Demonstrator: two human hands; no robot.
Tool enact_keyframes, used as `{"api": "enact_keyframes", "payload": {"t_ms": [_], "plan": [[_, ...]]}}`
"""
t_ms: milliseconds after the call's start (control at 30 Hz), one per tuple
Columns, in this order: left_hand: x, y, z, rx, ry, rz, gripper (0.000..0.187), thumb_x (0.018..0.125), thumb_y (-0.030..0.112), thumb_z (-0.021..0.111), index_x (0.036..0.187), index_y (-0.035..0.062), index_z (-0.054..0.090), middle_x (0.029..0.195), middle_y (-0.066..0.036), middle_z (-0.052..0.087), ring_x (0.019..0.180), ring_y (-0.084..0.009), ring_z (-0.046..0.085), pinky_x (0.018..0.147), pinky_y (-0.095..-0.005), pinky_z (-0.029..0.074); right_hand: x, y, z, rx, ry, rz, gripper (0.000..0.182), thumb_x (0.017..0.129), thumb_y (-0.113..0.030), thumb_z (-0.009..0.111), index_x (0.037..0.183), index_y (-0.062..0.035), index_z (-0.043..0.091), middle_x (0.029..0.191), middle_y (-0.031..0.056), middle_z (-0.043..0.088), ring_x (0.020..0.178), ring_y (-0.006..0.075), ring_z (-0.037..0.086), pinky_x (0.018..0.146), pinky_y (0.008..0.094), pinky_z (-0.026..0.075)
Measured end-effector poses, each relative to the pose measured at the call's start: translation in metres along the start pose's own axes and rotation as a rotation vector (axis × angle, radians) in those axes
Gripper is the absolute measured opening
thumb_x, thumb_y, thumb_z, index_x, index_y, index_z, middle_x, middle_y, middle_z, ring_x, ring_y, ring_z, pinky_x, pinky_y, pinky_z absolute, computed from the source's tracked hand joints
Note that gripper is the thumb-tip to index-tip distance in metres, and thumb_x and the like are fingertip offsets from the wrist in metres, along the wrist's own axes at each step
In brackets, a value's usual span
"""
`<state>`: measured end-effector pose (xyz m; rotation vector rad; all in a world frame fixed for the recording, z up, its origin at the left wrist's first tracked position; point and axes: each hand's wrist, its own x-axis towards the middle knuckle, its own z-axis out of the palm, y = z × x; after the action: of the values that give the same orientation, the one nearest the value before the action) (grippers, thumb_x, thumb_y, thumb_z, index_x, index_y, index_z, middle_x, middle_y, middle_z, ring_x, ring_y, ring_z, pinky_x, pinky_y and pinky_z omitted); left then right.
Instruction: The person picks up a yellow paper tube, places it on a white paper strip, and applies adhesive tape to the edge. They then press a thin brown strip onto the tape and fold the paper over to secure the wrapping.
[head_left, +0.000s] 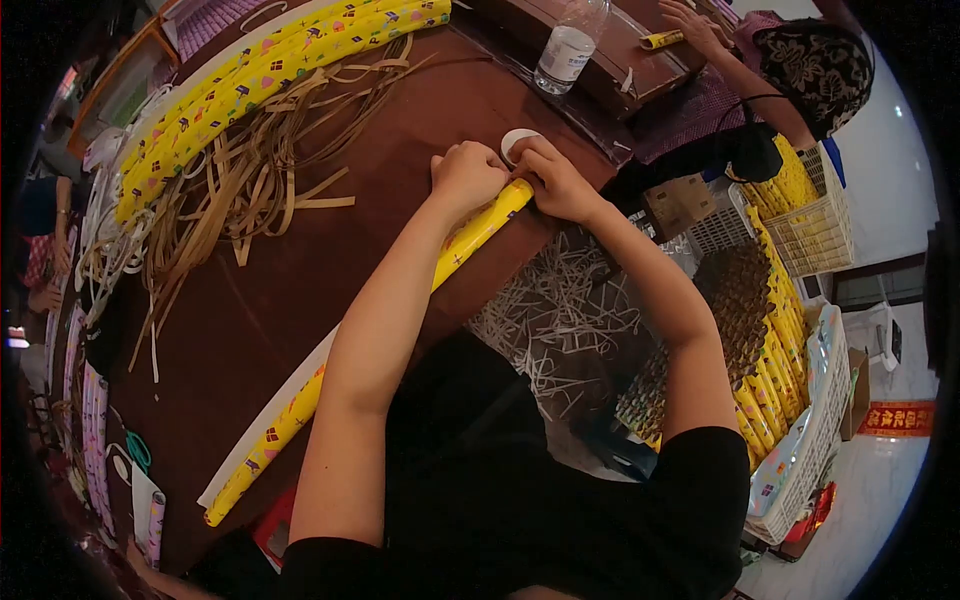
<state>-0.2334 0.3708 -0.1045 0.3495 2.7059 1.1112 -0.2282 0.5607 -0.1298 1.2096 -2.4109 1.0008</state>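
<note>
A long roll of yellow patterned wrapping paper [475, 237] lies slantwise over the brown table, running under my left forearm. Its loose white edge shows at the lower end. My left hand [468, 178] is closed in a fist beside the roll's upper end; what its curled fingers hold is hidden. My right hand [556, 182] is closed at that same end, thumb and fingers bent against the paper. A white round disc [518, 143] sits just behind the right fingers, overlapped by them.
More yellow rolls [270, 85] and brown strips [240, 180] cover the table's far left. A water bottle [570, 50] stands at the back. White strips [560, 310] are heaped below the right table edge, near a basket [825, 400] of yellow rolls. Another person's hand [695, 25] is at upper right.
</note>
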Motion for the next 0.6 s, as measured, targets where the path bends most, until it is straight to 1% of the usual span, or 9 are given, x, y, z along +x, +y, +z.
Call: {"api": "enact_keyframes", "payload": {"t_ms": [67,133,267,333,433,500,533,567,600], "plan": [[-0.001,0.002,-0.001,0.023,-0.006,0.002,0.02,0.075,0.024,0.063,0.085,0.0157,0.078,0.09,-0.008,0.072,0.093,-0.0235,0.065,0.087,-0.0396,0.038,0.0,-0.002,0.0,-0.014,0.009,-0.007,0.023,0.069,0.009,0.061,0.086,-0.0022,0.051,0.1,0.0156,0.051,0.098,0.0369,0.05,0.084,0.0396,0.043],[0.0,0.002,-0.001,-0.044,-0.031,-0.04,0.022,0.075,0.029,0.069,0.083,0.0099,0.075,0.088,-0.01,0.071,0.089,-0.0227,0.062,0.096,-0.0363,0.033,-0.001,-0.004,0.0,-0.028,0.02,-0.011,0.023,0.069,0.01,0.061,0.087,-0.0018,0.05,0.1,0.0162,0.051,0.098,0.0374,0.051,0.084,0.0396,0.044],[0.004,0.0,0.0,-0.057,-0.04,-0.044,0.02,0.075,0.028,0.069,0.083,0.0104,0.075,0.089,-0.01,0.071,0.087,-0.0227,0.063,0.095,-0.0361,0.033,0.001,-0.005,-0.001,-0.037,0.017,-0.036,0.023,0.07,0.011,0.059,0.088,-0.0007,0.05,0.101,0.0166,0.051,0.095,0.0371,0.053,0.08,0.0392,0.046],[0.005,0.0,0.0,-0.004,-0.059,-0.042,0.021,0.075,0.022,0.061,0.085,0.0132,0.077,0.088,-0.008,0.072,0.091,-0.0228,0.066,0.087,-0.0381,0.038,0.0,-0.005,-0.002,-0.051,0.021,-0.058,0.024,0.07,0.012,0.059,0.089,-0.0003,0.05,0.101,0.0167,0.051,0.093,0.0366,0.053,0.078,0.0386,0.047],[0.004,-0.003,0.001,0.011,-0.026,0.016,0.018,0.077,0.023,0.063,0.083,0.0126,0.077,0.086,-0.008,0.072,0.09,-0.0231,0.066,0.087,-0.0389,0.038,-0.003,-0.006,-0.003,-0.01,0.023,0.012,0.024,0.074,0.012,0.058,0.093,0.0006,0.051,0.106,0.0163,0.051,0.092,0.0351,0.056,0.077,0.0376,0.049],[0.002,-0.008,0.002,-0.016,0.003,0.041,0.018,0.078,0.024,0.064,0.083,0.0126,0.076,0.086,-0.007,0.072,0.09,-0.0234,0.066,0.086,-0.0396,0.039,-0.001,-0.009,-0.001,0.095,0.048,0.105,0.022,0.079,0.012,0.058,0.097,0.0005,0.053,0.111,0.0156,0.049,0.093,0.0325,0.058,0.078,0.0362,0.05],[0.002,-0.009,0.002,-0.04,0.031,0.071,0.017,0.079,0.025,0.065,0.083,0.0125,0.076,0.085,-0.007,0.072,0.089,-0.0236,0.066,0.086,-0.0404,0.039,0.0,-0.007,-0.003,0.029,0.031,0.083,0.02,0.082,0.01,0.058,0.098,-0.0003,0.055,0.116,0.0158,0.048,0.097,0.0309,0.059,0.081,0.0357,0.051],[0.003,-0.01,0.002,-0.039,0.008,0.069,0.017,0.08,0.027,0.067,0.083,0.0129,0.076,0.084,-0.006,0.072,0.09,-0.0241,0.066,0.085,-0.0419,0.04,0.0,-0.004,-0.001,0.018,0.07,0.046,0.02,0.082,0.01,0.058,0.099,-0.0007,0.057,0.118,0.0163,0.048,0.098,0.0308,0.06,0.081,0.0356,0.051],[0.001,-0.011,0.004,-0.086,0.038,0.064,0.016,0.079,0.026,0.068,0.084,0.0125,0.075,0.083,-0.006,0.071,0.089,-0.0242,0.066,0.085,-0.0418,0.04,0.001,0.0,0.002,-0.005,0.109,0.006,0.02,0.082,0.01,0.059,0.099,-0.0011,0.058,0.119,0.0168,0.048,0.099,0.0306,0.06,0.081,0.0356,0.052]]}}
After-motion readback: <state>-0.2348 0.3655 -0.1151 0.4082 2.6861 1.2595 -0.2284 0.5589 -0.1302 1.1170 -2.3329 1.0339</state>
